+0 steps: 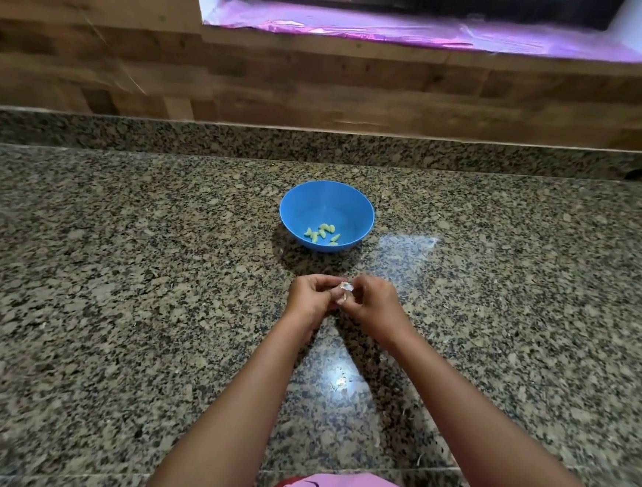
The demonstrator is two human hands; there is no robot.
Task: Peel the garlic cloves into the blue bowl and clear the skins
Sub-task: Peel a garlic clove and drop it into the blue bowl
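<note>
While the left grip (309, 296) and the right grip (372, 305) are each pinched on one half-skinned garlic clove (344, 288), held over the granite bench (118, 265) at 6 o'clock of the blue bowl (290, 202), the step in hand looks like stripping off the papery skin. Doing it well probably means steadying the clove from 9 o'clock with the left grip. The right grip, at 3 o'clock, can then catch the loose white flap and draw it away along the clove without crushing it. Peeled cloves (322, 232) already lie on the bowl's floor, so the bare clove has only a short trip toward 12 o'clock. The skin is best dropped on the bench near the grips, apart from the bowl, for easy sweeping later.
</note>
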